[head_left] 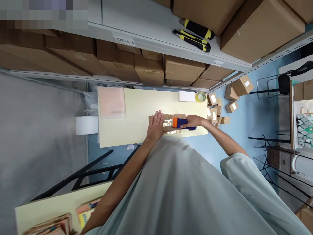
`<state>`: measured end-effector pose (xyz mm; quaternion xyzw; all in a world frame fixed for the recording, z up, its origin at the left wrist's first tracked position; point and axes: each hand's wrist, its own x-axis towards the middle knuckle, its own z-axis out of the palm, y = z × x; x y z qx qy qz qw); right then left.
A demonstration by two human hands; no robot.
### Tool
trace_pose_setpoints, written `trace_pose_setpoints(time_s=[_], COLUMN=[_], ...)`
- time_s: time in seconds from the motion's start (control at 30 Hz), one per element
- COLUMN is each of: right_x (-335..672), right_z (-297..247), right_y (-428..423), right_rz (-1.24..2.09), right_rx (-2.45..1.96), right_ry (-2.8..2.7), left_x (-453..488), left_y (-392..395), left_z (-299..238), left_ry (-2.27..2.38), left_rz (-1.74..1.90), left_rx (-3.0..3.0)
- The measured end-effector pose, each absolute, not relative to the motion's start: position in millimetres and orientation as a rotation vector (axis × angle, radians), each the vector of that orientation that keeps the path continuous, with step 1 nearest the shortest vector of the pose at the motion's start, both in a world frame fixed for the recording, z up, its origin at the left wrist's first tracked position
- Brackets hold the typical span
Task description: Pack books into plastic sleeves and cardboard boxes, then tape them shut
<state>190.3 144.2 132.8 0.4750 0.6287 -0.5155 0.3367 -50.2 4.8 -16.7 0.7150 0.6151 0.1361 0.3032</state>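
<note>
On the pale yellow table (137,130) lies a cardboard box (172,116) with strips of shiny clear tape along it. My left hand (155,126) rests flat on the box's left end, fingers stretched out. In my right hand (194,121) is a blue and orange tape dispenser (180,123), its orange end over the taped part of the box. Its underside and some of my right fingers are hidden.
A white box (186,96) and a yellow tape roll (201,97) sit at the table's back right; a pinkish sheet (112,102) lies left. Overhead, a shelf (151,36) holds cartons and utility knives (193,40). Small boxes (215,111) pile up right of the table.
</note>
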Motion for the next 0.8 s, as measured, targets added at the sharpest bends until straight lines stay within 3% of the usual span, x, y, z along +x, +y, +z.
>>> trace_pose_setpoints(time_s=[0.23, 0.53, 0.8], right_x=[268.3, 278.4, 313.5], right_z=[146.1, 136.3, 136.2], right_y=[166.7, 181.4, 191.2], right_rz=[-1.517, -1.65, -1.563], right_rx=[1.306, 1.247, 1.205], right_ry=[1.45, 1.363, 1.405], left_x=[-47.6, -46.4, -43.8], left_y=[7.0, 7.3, 10.4], left_z=[-19.3, -19.1, -12.3], left_ry=[1.64, 1.633, 1.653], left_rz=[0.349, 0.348, 0.278], left_rx=[1.891, 1.898, 1.906])
